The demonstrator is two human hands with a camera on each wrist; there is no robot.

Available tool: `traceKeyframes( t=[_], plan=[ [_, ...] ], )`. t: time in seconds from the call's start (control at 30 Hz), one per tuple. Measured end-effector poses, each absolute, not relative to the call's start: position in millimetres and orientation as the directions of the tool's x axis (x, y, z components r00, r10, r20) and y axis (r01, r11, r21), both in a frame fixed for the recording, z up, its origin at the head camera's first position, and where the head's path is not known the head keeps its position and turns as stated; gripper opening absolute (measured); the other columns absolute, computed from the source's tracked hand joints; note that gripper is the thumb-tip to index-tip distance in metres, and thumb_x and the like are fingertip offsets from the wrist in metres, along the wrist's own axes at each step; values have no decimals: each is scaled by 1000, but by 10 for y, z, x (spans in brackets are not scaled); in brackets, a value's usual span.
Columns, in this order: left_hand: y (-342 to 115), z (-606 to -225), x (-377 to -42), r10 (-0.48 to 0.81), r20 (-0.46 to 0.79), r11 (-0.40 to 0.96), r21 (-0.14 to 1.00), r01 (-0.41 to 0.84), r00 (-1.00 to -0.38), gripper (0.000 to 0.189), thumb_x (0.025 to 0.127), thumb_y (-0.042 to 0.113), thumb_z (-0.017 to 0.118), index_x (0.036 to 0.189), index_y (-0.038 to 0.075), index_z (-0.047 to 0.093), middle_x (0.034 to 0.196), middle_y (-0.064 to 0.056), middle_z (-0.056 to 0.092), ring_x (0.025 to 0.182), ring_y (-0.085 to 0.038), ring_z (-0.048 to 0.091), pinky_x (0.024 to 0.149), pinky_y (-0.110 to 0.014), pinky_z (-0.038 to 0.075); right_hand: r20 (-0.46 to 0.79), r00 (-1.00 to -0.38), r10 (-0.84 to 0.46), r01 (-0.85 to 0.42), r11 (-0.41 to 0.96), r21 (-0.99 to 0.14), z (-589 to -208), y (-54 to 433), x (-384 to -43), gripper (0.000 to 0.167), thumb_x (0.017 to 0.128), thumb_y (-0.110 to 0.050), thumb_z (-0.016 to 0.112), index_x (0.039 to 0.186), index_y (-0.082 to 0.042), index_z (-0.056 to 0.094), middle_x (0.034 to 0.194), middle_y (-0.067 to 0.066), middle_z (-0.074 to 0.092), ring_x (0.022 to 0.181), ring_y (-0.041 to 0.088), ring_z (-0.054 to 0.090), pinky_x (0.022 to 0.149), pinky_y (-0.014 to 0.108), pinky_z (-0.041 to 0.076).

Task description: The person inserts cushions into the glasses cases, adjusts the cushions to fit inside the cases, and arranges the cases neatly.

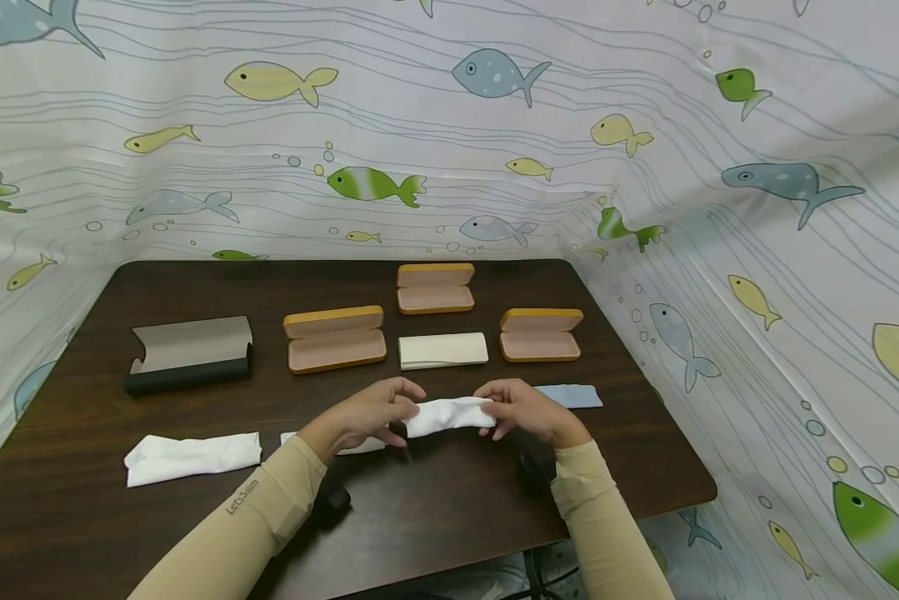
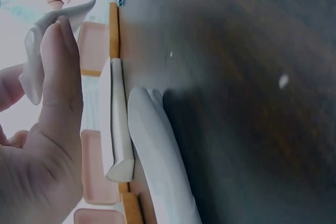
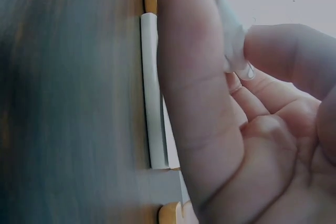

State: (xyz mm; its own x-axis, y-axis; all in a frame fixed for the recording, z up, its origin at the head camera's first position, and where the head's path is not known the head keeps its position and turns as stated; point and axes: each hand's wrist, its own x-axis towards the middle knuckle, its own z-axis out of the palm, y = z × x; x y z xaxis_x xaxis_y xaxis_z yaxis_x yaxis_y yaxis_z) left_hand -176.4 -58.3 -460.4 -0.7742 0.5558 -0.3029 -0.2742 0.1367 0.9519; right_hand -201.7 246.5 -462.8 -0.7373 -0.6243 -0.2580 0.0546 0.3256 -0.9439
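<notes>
A folded white cloth (image 1: 449,415) is stretched between my two hands above the table's near part. Its left end is pinched by my left hand (image 1: 374,411), whose thumb and fingers also show around the cloth (image 2: 35,51) in the left wrist view. My right hand (image 1: 526,410) pinches the other end; in the right wrist view a finger and thumb grip the cloth (image 3: 233,35). A second white cloth (image 1: 362,447) lies partly hidden behind my left hand and forearm. Farther left, another white cloth (image 1: 194,458) lies on the table. A light blue cloth (image 1: 572,396) lies just beyond my right hand.
Three open yellow cases with pink lining, left (image 1: 337,342), back (image 1: 436,289) and right (image 1: 541,335), stand beyond my hands. Among them is a cream case (image 1: 443,351) with its flap down. A dark case (image 1: 190,357) with grey lining stands open at left on the brown table (image 1: 449,500).
</notes>
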Motion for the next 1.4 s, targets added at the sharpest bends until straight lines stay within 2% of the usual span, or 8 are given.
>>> traceKeyframes(
  t=[0.2, 0.4, 0.7, 1.0, 1.27, 1.4],
  plan=[
    [-668, -4614, -1795, 572, -288, 89, 952, -291, -768, 47, 103, 7, 56, 143, -9, 37, 117, -18, 56, 94, -22, 55, 81, -44, 61, -264, -739, -620, 64, 325, -944, -4631, 2395, -2060, 27, 105, -10, 56, 127, 6, 61, 99, 14, 70, 81, 23, 72, 64, 32, 61],
    [-746, -4597, -1834, 568, -272, 74, 957, -281, -777, 45, 104, 5, 55, 142, -10, 37, 100, -10, 57, 89, -21, 58, 84, -43, 60, -254, -741, -622, 55, 321, -946, -4614, 2319, -2099, 30, 106, -10, 54, 129, 9, 58, 104, 15, 69, 83, 24, 72, 71, 34, 62],
    [-864, -4592, -1897, 547, -262, 71, 961, -268, -795, 36, 104, 6, 55, 136, -6, 45, 98, -8, 60, 88, -19, 62, 82, -39, 60, -244, -752, -613, 61, 303, -951, -4597, 2182, -2197, 29, 106, -9, 55, 129, 8, 58, 108, 17, 69, 86, 26, 73, 79, 41, 61],
    [-989, -4597, -1941, 526, -260, 41, 959, -281, -810, 36, 104, 7, 57, 136, -6, 45, 98, -8, 56, 90, -20, 60, 85, -41, 59, -236, -752, -615, 73, 279, -957, -4589, 2033, -2276, 31, 106, -9, 54, 131, 8, 58, 110, 18, 67, 86, 24, 73, 77, 36, 61],
    [-1077, -4562, -1974, 506, -257, 5, 956, -295, -823, 38, 104, 5, 55, 138, -7, 43, 109, -12, 58, 96, -21, 61, 87, -42, 59, -257, -763, -593, 103, 281, -954, -4553, 1906, -2329, 32, 106, -6, 53, 134, 9, 55, 111, 19, 66, 88, 22, 73, 79, 34, 61],
    [-1127, -4564, -1985, 499, -252, 0, 957, -291, -829, 35, 104, 3, 54, 136, -7, 43, 109, -12, 57, 98, -22, 61, 90, -45, 58, -258, -761, -595, 113, 270, -956, -4545, 1845, -2348, 32, 106, -5, 53, 134, 10, 55, 111, 19, 65, 88, 22, 73, 78, 32, 61]
  ],
)
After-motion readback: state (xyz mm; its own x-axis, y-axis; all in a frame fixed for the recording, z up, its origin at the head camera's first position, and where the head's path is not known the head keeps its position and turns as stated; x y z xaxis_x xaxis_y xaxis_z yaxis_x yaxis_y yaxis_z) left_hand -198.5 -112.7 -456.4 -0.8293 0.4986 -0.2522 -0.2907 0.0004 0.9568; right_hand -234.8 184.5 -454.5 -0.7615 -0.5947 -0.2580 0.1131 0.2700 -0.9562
